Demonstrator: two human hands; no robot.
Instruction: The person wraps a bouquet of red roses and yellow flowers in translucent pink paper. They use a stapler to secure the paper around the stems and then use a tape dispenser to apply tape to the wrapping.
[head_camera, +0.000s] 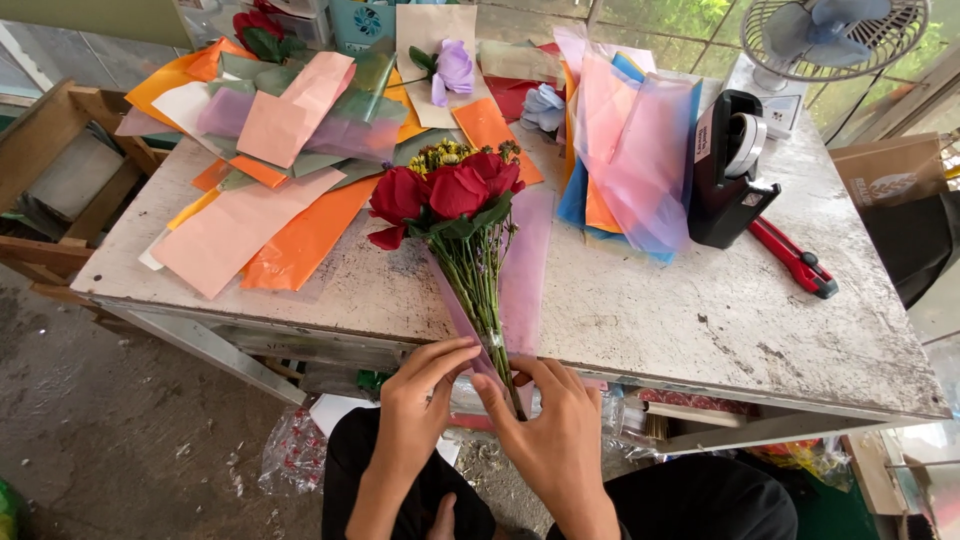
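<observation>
Pink wrap: a translucent pink wrapping sheet (525, 270) lies on the near edge of the worn white table (700, 320) with the bouquet (455, 200) on top of it, so its sides can be folded around the stems.
Bouquet: 3 or so red roses with small yellow filler flowers; heads point away from the person, green stems (485, 290) run back to the table edge, within easy reach.
Left hand: the left hand (420, 400) presses its fingers on the lower end of the wrap, just beside the stems, pinning the sheet flat; it grips nothing fully.
Right hand: the right hand (550, 425) pinches the stem ends and wrap together at the table edge, thumb and fingers closed on them, which keeps the bunch gathered.
Paper stock: orange, peach and green sheets (270, 150) are spread over the far left of the table; pink and blue sheets (630, 140) are stacked right of the roses.
Tape dispenser: a black tape dispenser (730, 170) stands right of the bouquet, near enough to reach.
Cutter: a red utility knife (795, 258) lies just beside the dispenser.
Fan: a small desk fan (830, 35) sits at the far right corner.
</observation>
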